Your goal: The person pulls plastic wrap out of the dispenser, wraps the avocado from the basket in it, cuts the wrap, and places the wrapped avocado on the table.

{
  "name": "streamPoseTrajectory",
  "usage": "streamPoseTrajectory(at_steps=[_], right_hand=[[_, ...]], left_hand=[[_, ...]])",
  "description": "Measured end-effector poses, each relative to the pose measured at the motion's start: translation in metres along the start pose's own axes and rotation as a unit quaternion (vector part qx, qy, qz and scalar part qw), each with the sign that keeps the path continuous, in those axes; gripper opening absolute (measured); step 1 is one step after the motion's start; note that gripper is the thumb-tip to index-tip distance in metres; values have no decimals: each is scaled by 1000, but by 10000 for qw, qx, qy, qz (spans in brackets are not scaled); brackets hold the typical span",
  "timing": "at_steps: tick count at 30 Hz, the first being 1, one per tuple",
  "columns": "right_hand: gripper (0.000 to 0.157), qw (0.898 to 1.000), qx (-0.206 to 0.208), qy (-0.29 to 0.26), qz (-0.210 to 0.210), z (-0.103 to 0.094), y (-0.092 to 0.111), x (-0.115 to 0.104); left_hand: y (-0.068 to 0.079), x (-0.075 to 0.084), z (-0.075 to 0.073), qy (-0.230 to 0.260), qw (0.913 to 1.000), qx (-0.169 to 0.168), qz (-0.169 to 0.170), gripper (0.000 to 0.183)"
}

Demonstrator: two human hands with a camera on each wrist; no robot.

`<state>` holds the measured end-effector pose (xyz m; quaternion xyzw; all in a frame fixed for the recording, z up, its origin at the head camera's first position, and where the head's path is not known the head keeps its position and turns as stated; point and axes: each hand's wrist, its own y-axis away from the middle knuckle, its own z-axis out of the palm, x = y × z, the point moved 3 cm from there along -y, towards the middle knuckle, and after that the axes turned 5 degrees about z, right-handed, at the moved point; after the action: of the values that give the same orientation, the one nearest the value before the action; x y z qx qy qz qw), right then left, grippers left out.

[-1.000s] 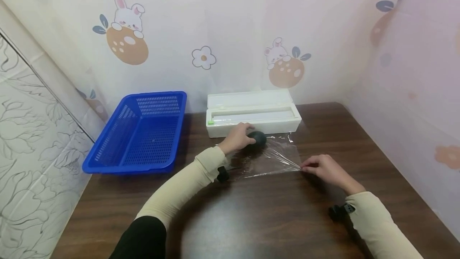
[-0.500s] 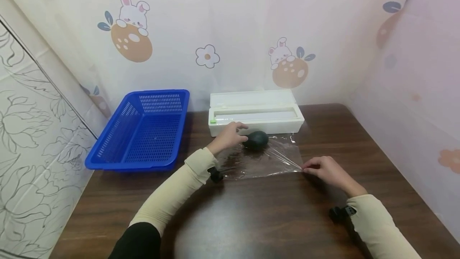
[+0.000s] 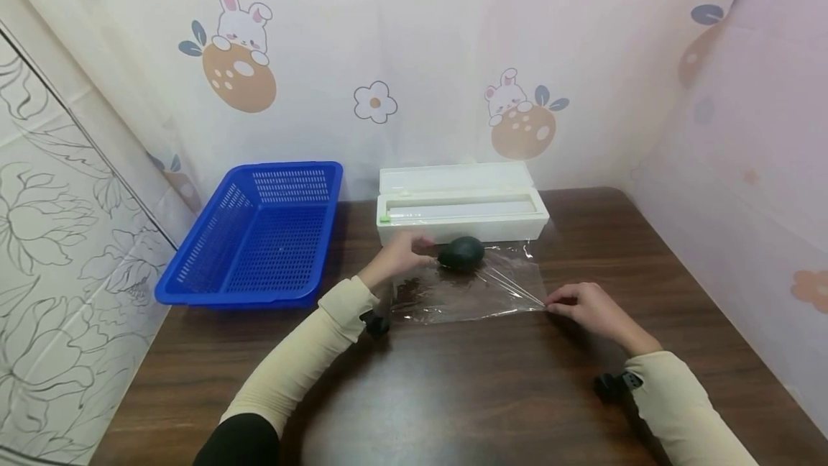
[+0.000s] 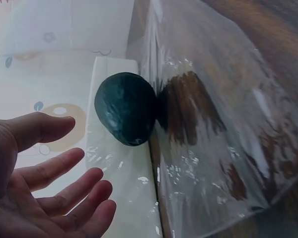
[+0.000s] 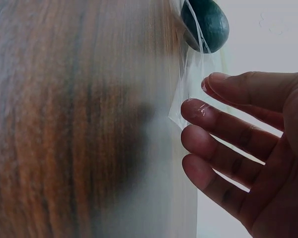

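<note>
A dark green avocado lies on a sheet of plastic wrap spread on the table in front of the white wrap box. My left hand is just left of the avocado. In the left wrist view its fingers are relaxed and spread, with a gap between them and the avocado. My right hand pinches the sheet's near right corner between thumb and index finger. Creases run from that corner toward the avocado. In the right wrist view the other fingers are held apart from the pinch.
The white wrap box stands at the back with its lid up and a roll inside; a green slider sits at its left end. A blue slotted basket is at the left. Patterned curtains rise behind the table.
My left hand has let go of the avocado and drawn back to the left. The avocado stays on the wrap. My right hand keeps its pinch at the corner. The head view has shifted slightly.
</note>
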<state>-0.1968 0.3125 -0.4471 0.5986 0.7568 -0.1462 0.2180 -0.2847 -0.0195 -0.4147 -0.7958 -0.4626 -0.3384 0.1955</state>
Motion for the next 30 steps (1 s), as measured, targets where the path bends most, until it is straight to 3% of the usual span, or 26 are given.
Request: streamPoseTrajectory(at_steps=[20, 30], right_hand=[[8, 9999, -79, -70, 135, 2, 0, -1], [8, 9997, -124, -90, 167, 2, 0, -1]], left_hand=[[30, -16, -1, -665, 9971, -278, -244, 35], [45, -21, -4, -623, 9973, -255, -301, 34]])
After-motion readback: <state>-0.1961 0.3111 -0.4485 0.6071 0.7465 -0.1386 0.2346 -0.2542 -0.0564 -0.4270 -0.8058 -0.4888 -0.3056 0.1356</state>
